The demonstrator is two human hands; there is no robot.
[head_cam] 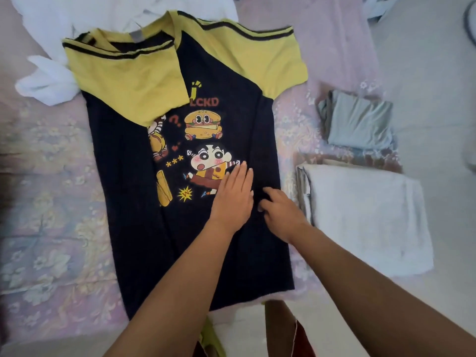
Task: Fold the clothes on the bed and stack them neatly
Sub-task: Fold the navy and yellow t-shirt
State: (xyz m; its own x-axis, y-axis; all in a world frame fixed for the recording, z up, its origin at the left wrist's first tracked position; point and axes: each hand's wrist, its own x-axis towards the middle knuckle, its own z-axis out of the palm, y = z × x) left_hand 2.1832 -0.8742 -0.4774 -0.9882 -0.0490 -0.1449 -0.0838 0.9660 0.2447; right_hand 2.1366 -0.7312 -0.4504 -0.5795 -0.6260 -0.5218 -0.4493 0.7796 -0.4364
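A dark navy T-shirt (134, 202) with yellow sleeves and cartoon prints lies spread on the bed, its left side and left sleeve folded inward over the front. My left hand (233, 197) lies flat with straight fingers on the shirt, just below the cartoon boy print. My right hand (279, 210) sits beside it near the shirt's right edge, fingers bent, tips on the dark cloth; a pinch is not plain to see.
Two folded pieces lie to the right: a grey one (360, 122) and a larger off-white one (365, 215). White unfolded clothing (51, 81) lies at the top left, under the shirt's collar. The bedsheet (46, 228) is pink with flowers. The floor shows at the right.
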